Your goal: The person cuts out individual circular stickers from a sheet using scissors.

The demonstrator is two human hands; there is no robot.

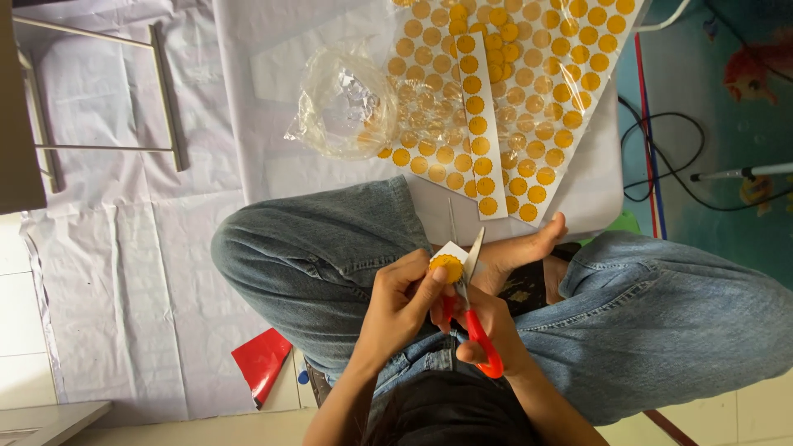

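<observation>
Red-handled scissors (472,318) gripped in right hand (487,330) cut a scalloped yellow label (444,268) pinched by left hand (401,306).

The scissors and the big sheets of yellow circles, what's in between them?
In the head view, a bare foot lies between the scissors and the sheets of yellow circles; beyond it, the white sheet's edge.

White sheets of round orange stickers (529,83) are spread on the table (595,177), with a narrow strip (481,124) laid across them; a crumpled clear plastic bag (347,103) is seen just left.
</observation>
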